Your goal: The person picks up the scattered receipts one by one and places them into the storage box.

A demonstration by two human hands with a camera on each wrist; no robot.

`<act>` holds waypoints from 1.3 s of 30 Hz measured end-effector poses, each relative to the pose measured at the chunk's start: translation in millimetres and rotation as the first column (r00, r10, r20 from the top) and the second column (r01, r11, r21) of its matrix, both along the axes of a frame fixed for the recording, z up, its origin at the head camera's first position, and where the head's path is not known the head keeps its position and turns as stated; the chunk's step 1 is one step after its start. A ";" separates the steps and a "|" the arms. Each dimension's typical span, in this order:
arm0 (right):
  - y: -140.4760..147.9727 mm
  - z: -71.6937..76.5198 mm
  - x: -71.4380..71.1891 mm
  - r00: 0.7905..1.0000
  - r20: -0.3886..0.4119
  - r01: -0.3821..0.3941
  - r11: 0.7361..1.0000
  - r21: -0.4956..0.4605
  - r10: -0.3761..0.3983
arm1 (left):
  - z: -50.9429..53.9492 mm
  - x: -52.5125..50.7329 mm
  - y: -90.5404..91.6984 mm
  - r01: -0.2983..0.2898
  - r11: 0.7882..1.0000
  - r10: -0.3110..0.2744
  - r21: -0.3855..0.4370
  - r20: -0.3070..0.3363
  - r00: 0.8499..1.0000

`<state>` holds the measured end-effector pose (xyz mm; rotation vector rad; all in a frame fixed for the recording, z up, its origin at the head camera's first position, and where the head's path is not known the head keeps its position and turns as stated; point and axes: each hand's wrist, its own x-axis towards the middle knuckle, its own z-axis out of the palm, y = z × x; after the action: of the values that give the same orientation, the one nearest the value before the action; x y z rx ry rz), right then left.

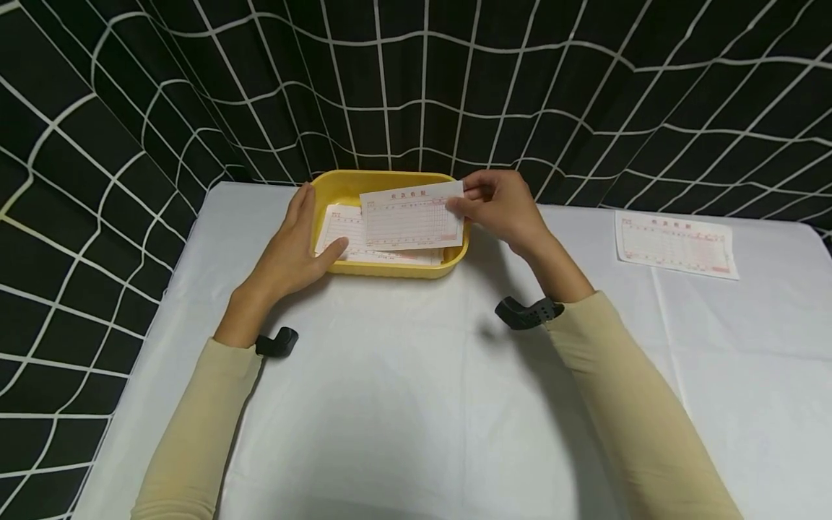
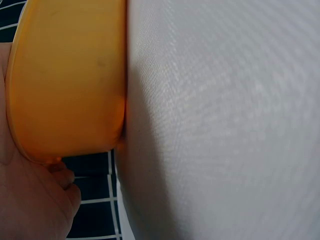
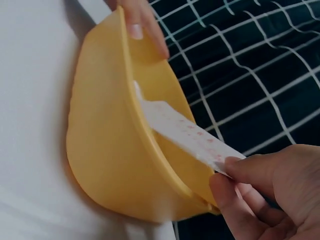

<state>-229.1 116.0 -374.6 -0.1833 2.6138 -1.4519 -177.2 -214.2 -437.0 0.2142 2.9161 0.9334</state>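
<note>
A yellow plastic bin (image 1: 403, 271) stands at the back of the white table. My left hand (image 1: 292, 242) grips its left end, the thumb over the front rim and the fingers along the left side. In the left wrist view the bin's outer wall (image 2: 70, 80) fills the space beside that hand. My right hand (image 1: 503, 206) pinches the right edge of a printed receipt slip (image 1: 409, 220) between thumb and fingers. The right wrist view shows this slip (image 3: 185, 132) slanting down into the bin. Other receipt slips (image 1: 338, 224) lie inside, partly hidden beneath it.
One more receipt slip (image 1: 676, 244) lies flat on the white tablecloth (image 1: 390, 390) at the right. Behind and to the left hangs a black curtain (image 1: 403, 79) with a white grid. Dark devices are strapped to both wrists.
</note>
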 end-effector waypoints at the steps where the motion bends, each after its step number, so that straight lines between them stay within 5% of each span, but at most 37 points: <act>1: -2.3 -0.8 -0.3 1.000 -0.009 -0.003 1.000 0.013 0.003 | 0.0 0.1 0.1 0.000 1.000 0.000 0.000 0.000 1.000; 7: -6.3 -0.6 -0.6 0.997 -0.077 0.011 0.998 0.056 -0.007 | 0.8 0.8 -0.2 0.009 1.000 -0.009 0.008 -0.008 1.000; 14: 10.2 4.8 5.1 0.981 -0.167 0.112 0.992 0.056 -0.101 | 2.2 1.0 0.6 0.007 1.000 -0.007 0.009 -0.010 1.000; 22: 52.6 0.0 15.9 0.952 -0.267 0.168 0.985 0.046 -0.150 | 2.5 1.5 1.3 0.003 1.000 -0.003 0.011 -0.009 1.000; 39: 155.1 -8.9 45.5 0.926 -0.336 0.221 0.969 0.114 -0.172 | 0.2 0.2 0.8 0.008 1.000 -0.008 -0.004 -0.010 1.000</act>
<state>-183.6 271.1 -383.5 -0.1575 3.0754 -1.3757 -177.0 -213.3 -436.7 0.2305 2.9241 0.9275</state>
